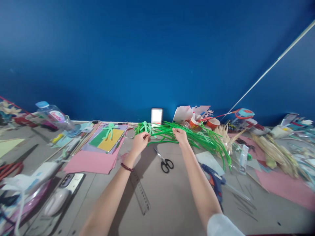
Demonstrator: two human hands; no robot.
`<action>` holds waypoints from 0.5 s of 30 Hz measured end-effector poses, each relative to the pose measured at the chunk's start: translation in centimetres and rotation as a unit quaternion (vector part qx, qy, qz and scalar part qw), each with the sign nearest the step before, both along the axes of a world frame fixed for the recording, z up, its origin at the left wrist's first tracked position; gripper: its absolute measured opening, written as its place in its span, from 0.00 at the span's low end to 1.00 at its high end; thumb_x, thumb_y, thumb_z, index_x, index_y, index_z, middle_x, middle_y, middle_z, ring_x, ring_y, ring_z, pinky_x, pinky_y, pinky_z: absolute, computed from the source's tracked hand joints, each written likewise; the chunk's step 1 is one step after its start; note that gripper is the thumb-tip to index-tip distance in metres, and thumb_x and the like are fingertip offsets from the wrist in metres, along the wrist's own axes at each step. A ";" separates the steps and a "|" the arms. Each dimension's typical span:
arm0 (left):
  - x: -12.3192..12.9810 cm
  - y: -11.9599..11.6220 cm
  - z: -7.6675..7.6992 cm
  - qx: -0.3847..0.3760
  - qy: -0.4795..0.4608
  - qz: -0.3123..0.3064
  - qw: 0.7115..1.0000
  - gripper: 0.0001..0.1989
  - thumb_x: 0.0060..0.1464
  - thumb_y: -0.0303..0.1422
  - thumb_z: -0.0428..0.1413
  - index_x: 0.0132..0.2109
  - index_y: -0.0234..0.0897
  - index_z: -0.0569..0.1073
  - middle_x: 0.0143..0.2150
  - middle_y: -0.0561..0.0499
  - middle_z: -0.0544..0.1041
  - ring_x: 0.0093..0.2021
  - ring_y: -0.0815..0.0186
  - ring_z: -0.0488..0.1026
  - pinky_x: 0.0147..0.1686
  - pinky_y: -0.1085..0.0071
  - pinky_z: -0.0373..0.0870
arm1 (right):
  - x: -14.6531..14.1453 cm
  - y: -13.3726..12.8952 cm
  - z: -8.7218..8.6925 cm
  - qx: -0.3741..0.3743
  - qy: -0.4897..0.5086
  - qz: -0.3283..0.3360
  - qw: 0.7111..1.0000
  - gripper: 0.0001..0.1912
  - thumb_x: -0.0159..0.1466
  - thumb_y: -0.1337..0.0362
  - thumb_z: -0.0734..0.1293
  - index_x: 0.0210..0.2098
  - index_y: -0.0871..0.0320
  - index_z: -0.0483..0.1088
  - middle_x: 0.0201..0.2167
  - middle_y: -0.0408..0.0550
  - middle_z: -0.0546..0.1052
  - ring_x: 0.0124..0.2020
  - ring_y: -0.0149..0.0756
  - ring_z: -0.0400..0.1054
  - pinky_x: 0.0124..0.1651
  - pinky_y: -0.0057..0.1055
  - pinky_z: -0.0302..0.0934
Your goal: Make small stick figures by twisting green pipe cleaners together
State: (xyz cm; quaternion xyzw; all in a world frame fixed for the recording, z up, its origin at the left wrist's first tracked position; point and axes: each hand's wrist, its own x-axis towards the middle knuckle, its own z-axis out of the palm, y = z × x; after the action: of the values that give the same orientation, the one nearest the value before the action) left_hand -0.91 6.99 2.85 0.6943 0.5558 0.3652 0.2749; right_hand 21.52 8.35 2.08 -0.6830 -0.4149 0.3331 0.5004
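Note:
A fuzzy green pipe cleaner (161, 132) is stretched between my two hands above the table. My left hand (140, 141) pinches its left end, fingers closed. At the other end, my right hand (180, 136) is closed on it too, thumb and fingers together. Behind and to the right spreads a pile of green pipe cleaners (205, 141). Just beyond my left hand is a pale green figure with several limbs (145, 126). Black-handled scissors (164, 162) lie on the table between my forearms, and a clear ruler (140, 193) rests under my left forearm.
Pink paper sheets (91, 162) lie at left, near a phone (71, 183) and a plastic bottle (55, 114). A blue glue gun (214, 180) sits beside my right forearm. Dried husks (277, 157) and paper cups (213, 123) stand at right. A blue wall (152, 59) closes off the back.

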 end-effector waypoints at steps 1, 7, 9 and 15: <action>-0.1 0.1 -0.1 -0.003 -0.011 -0.001 1.000 0.09 0.53 0.34 0.51 0.30 0.38 0.74 0.27 0.51 0.79 0.30 0.65 0.75 0.31 0.73 0.64 | 0.0 0.0 0.0 -0.004 -0.001 0.002 1.000 0.19 0.52 0.51 0.65 0.27 0.63 0.73 0.16 0.42 0.68 0.20 0.31 0.61 0.24 0.27 0.54; 0.0 -0.4 0.4 0.045 0.117 0.053 0.991 0.08 0.54 0.33 0.50 0.33 0.38 0.74 0.31 0.49 0.79 0.32 0.63 0.74 0.29 0.73 0.61 | -0.2 0.0 -0.1 -0.016 -0.026 0.011 0.999 0.15 0.54 0.54 0.63 0.24 0.61 0.72 0.16 0.42 0.68 0.22 0.33 0.64 0.25 0.27 0.54; 0.3 -0.8 0.4 0.075 0.188 0.070 0.977 0.09 0.56 0.32 0.49 0.34 0.38 0.74 0.31 0.47 0.78 0.32 0.62 0.74 0.28 0.73 0.59 | -0.3 -0.1 -0.1 -0.016 -0.037 0.010 0.999 0.15 0.54 0.55 0.63 0.23 0.60 0.72 0.18 0.43 0.69 0.24 0.34 0.65 0.26 0.27 0.55; 0.7 -1.3 0.0 0.159 0.266 0.048 0.950 0.15 0.61 0.33 0.42 0.37 0.36 0.73 0.31 0.45 0.76 0.34 0.60 0.72 0.33 0.70 0.59 | 0.0 0.0 -0.1 -0.020 -0.053 0.009 0.998 0.15 0.55 0.54 0.63 0.22 0.59 0.71 0.17 0.43 0.68 0.25 0.35 0.65 0.27 0.27 0.55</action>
State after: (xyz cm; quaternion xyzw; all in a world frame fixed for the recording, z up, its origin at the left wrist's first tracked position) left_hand -0.19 5.69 2.84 0.7734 0.5761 0.2640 -0.0146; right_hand 21.54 8.31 1.97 -0.7057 -0.4402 0.3092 0.4611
